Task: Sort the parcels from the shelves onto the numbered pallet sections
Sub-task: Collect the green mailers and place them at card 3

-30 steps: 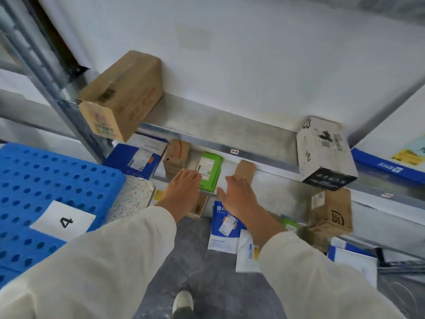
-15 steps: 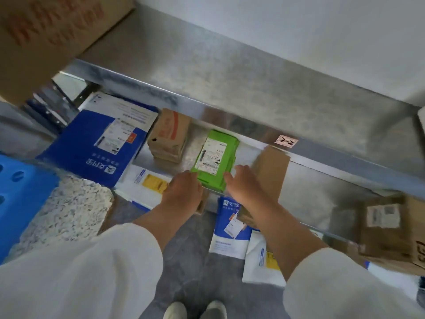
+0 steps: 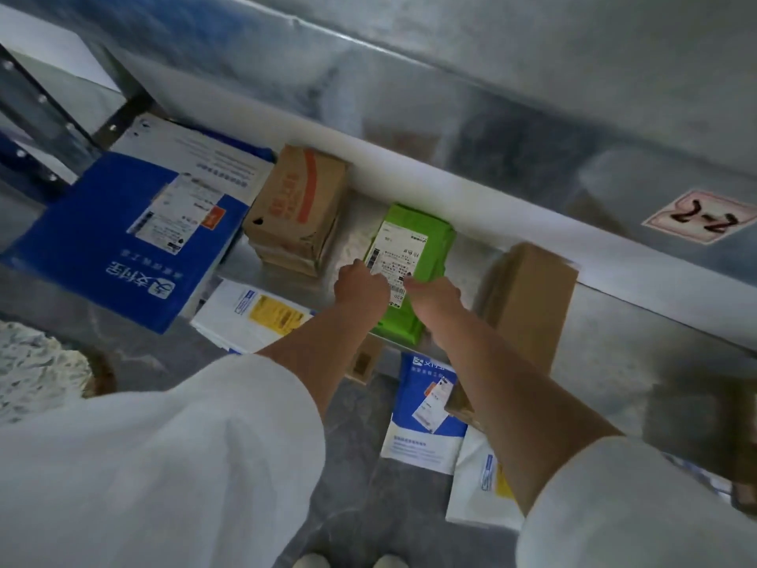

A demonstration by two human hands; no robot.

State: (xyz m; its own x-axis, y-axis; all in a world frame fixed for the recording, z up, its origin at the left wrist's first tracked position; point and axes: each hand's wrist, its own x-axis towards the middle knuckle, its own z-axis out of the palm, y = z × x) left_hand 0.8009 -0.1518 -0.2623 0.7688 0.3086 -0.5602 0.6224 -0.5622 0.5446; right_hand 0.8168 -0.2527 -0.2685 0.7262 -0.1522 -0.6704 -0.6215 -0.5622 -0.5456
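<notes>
Left hand [image 3: 362, 285] and right hand [image 3: 435, 296] — both on the green parcel [image 3: 435, 244].

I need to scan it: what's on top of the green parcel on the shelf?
A white shipping label lies on the green parcel. The left hand and right hand touch it and cover the label's near end, so print there is hidden.

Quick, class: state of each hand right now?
Left hand: grips the green parcel.
Right hand: grips the green parcel, thumb on top.
</notes>
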